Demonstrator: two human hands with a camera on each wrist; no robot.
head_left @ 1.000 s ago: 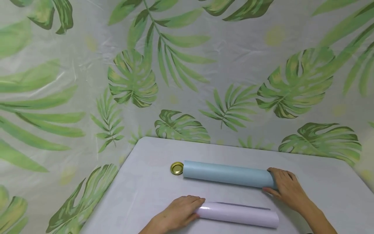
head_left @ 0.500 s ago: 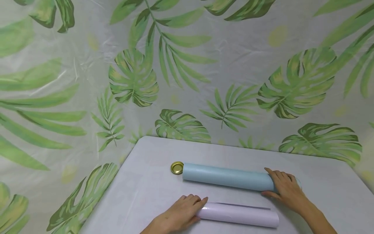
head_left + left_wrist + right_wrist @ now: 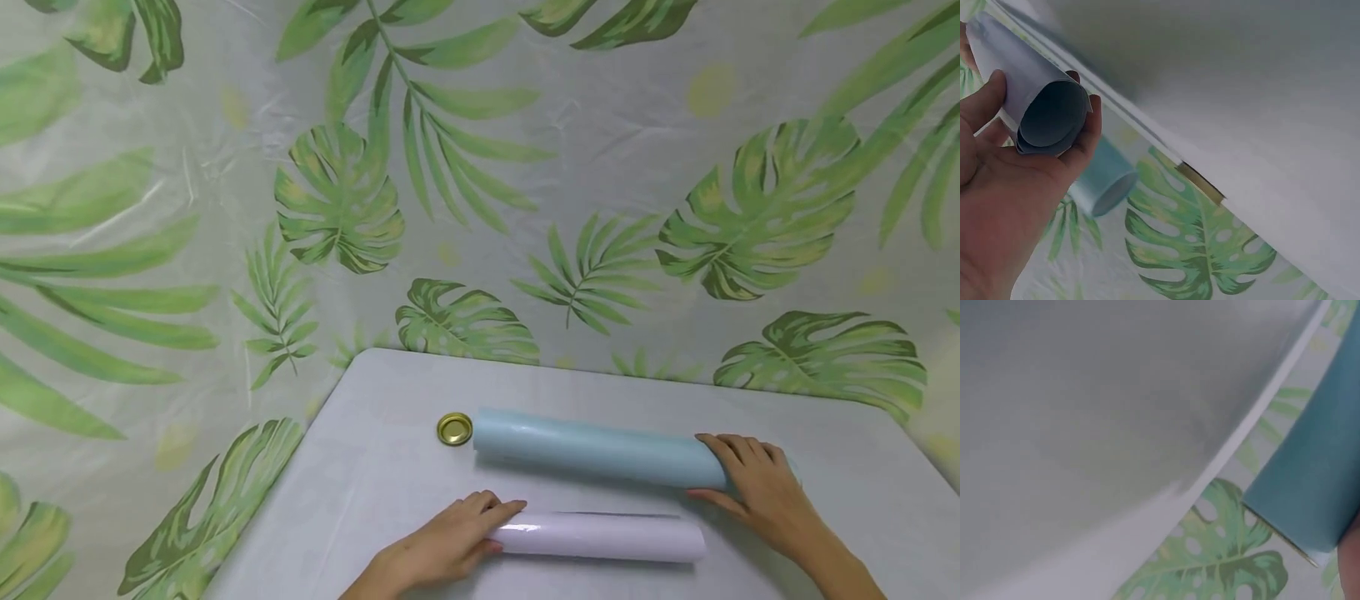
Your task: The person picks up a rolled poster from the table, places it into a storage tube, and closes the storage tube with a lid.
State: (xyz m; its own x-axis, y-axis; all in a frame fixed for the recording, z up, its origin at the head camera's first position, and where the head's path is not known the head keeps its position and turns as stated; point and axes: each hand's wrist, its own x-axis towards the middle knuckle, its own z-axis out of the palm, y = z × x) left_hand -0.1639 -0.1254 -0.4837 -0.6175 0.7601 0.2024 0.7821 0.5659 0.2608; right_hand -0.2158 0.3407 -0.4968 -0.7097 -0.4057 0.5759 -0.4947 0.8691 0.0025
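My left hand (image 3: 446,542) grips the left end of a glossy pale lavender roll of paper (image 3: 600,535). In the left wrist view, my thumb and fingers curl round the lavender roll (image 3: 1019,69), whose open end shows overlapping layers. My right hand (image 3: 768,492) holds a light blue roll (image 3: 585,446) near its right end, thumb on the near side. The blue roll lies farther back, roughly parallel to the lavender one, with a shadow under it. Only the edge of my right hand (image 3: 1351,562) appears in the right wrist view, beside the blue roll (image 3: 1316,481).
A small round gold lid (image 3: 454,429) lies on the white table (image 3: 390,492), just left of the blue roll's left end. Behind the table's back edge hangs a sheet (image 3: 465,275) printed with green leaves.
The blue roll and my right hand have shifted slightly right, and a wider shadow now shows beneath the roll. The lavender roll has risen a little and moved slightly left with my left hand.
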